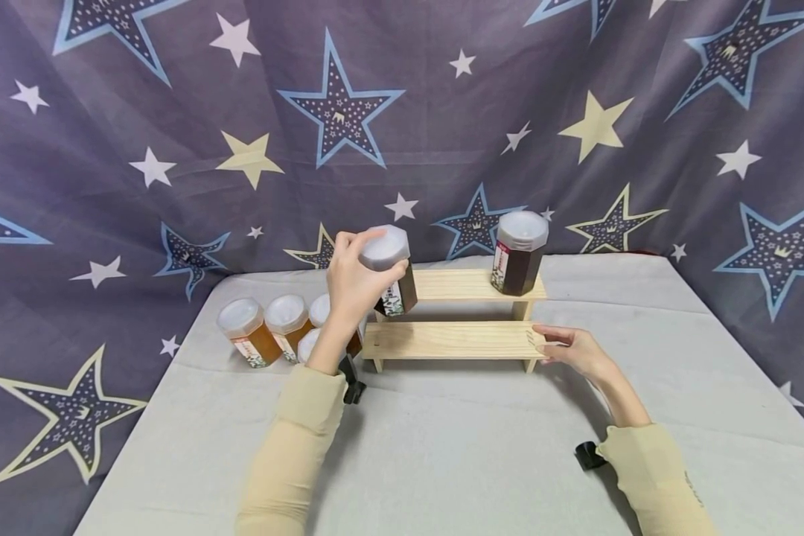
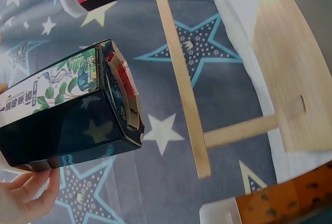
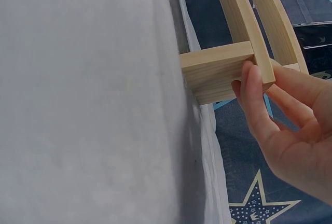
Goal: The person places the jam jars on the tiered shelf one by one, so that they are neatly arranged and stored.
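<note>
Beige sleeves (image 1: 295,447) foremost; left grip (image 1: 355,279) holds dark jar (image 1: 405,290) by its lid (image 1: 390,246).

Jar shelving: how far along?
Looks done: a dark jar stands at the right end of the upper tier.
In hand: the left hand holds another dark jar near that tier's left end, not yet set down; the right hand pinches the lower tier.
Remaining, presumably: the amber jars on the table, some partly hidden.

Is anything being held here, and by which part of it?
The left grip holds a dark jar by its pale lid; the right grip holds the lower shelf board at its right end.
</note>
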`<state>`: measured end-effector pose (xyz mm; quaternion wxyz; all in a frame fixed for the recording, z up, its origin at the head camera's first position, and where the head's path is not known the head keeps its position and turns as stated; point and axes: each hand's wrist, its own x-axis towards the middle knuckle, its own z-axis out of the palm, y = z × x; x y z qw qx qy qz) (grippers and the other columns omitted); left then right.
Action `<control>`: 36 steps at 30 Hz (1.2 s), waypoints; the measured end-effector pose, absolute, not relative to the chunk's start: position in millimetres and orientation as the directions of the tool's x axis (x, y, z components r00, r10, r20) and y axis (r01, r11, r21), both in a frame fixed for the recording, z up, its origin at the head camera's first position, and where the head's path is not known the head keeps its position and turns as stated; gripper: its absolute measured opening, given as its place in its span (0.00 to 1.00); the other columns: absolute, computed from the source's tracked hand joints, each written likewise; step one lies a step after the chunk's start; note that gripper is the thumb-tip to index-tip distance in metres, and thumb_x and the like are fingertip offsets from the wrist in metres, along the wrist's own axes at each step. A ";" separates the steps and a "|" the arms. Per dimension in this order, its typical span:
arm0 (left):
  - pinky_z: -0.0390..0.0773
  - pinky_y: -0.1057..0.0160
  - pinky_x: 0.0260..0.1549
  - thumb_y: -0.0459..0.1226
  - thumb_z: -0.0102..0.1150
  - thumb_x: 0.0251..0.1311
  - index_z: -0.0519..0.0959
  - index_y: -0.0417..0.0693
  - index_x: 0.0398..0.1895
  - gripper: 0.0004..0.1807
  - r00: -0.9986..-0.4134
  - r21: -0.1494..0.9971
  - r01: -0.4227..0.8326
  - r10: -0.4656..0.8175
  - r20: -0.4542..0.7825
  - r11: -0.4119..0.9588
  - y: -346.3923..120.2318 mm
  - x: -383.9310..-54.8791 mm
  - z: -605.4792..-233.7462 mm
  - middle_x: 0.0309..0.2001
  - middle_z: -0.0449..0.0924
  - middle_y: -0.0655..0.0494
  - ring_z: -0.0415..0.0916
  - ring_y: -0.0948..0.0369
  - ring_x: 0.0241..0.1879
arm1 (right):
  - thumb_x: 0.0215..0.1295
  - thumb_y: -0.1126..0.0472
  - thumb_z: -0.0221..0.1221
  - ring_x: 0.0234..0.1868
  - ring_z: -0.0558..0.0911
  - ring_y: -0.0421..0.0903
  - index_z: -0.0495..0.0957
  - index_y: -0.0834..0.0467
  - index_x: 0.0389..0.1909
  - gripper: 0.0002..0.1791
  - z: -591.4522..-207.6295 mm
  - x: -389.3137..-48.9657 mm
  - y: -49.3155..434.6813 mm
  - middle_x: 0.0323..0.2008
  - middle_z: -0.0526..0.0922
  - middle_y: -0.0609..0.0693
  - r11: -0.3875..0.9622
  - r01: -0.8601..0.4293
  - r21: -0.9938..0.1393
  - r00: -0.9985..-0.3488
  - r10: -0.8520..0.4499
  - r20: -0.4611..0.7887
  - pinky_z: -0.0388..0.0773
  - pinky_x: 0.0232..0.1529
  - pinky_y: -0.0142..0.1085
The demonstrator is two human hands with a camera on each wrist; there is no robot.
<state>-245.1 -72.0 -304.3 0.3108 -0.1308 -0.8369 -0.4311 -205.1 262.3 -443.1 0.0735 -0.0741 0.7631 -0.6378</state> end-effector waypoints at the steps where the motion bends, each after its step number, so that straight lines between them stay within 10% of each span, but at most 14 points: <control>1: 0.71 0.56 0.31 0.43 0.68 0.36 0.78 0.50 0.44 0.25 -0.774 0.639 0.487 -0.045 0.632 0.595 -69.8 -246.6 -304.7 0.36 0.66 0.50 0.70 0.54 0.35 | 0.56 0.73 0.53 0.31 0.79 0.35 0.59 0.79 0.55 0.26 -443.8 -205.4 262.7 0.53 0.62 0.76 0.175 -0.021 -0.984 -0.978 -0.208 -0.016 0.77 0.36 0.36; 36: 0.71 0.59 0.30 0.48 0.67 0.35 0.77 0.55 0.46 0.28 -0.814 0.617 0.460 0.026 0.580 0.639 -0.8 -284.6 -312.7 0.36 0.66 0.52 0.69 0.56 0.35 | 0.55 0.73 0.53 0.31 0.79 0.35 0.60 0.79 0.55 0.26 -445.3 -206.5 263.6 0.54 0.61 0.76 0.173 -0.015 -0.985 -0.979 -0.204 -0.021 0.77 0.35 0.35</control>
